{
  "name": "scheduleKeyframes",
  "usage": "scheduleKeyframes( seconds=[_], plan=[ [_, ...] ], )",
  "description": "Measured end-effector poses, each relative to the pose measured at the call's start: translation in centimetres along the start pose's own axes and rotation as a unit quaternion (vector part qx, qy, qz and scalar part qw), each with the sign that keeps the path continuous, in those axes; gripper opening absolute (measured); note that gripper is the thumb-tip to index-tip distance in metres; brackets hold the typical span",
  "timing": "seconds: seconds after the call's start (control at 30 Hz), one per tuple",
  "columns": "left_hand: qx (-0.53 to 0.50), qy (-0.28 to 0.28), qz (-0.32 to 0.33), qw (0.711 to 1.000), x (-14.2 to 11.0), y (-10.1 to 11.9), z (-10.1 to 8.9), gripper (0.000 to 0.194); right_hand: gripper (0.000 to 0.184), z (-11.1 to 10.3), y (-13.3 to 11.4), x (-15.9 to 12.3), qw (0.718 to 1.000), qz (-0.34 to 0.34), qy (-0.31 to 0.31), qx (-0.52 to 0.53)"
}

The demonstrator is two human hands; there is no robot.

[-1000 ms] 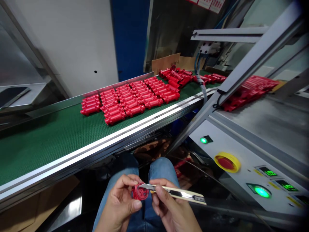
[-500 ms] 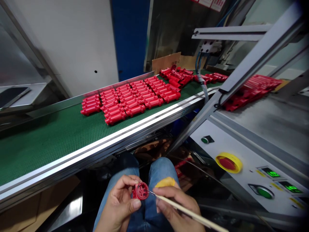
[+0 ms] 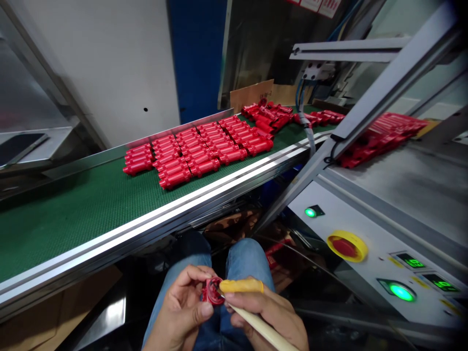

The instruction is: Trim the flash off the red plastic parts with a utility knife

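Red fitting [image 3: 214, 291] pinched in left hand [image 3: 181, 307], right hand [image 3: 272, 312] gripping pale knife [image 3: 261, 329] below green conveyor belt [image 3: 73, 219]

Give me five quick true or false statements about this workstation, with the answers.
The left hand grips a red plastic part: true.
The right hand holds a screwdriver: false, it holds a craft knife with its tip at the part.
A yellow finger cover sits on a finger of the right hand: true.
The conveyor belt is blue: false, it is green, with rows of red parts on it.
The emergency stop button is red inside a yellow ring: true.
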State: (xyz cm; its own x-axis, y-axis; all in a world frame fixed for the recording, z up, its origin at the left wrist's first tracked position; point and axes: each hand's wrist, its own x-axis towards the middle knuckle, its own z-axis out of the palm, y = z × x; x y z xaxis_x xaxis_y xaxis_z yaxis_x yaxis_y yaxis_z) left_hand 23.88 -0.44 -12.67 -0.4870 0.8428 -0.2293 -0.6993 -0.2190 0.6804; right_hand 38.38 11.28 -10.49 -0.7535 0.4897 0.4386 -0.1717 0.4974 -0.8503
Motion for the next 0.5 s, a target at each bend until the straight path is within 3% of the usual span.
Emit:
scheduleKeyframes(
  seconds=[0.3, 0.5],
  plan=[
    [0.002, -0.001, -0.001, 1.0, 0.1, 0.1, 0.1, 0.039, 0.04, 0.2, -0.4, 0.6, 0.999, -0.012, 0.016, 0.029],
    [-0.001, 0.004, -0.004, 1.0, 0.1, -0.4, -0.3, 0.038, 0.018, 1.0, 0.3, -0.4, 0.995, 0.063, 0.069, 0.032]
  ],
)
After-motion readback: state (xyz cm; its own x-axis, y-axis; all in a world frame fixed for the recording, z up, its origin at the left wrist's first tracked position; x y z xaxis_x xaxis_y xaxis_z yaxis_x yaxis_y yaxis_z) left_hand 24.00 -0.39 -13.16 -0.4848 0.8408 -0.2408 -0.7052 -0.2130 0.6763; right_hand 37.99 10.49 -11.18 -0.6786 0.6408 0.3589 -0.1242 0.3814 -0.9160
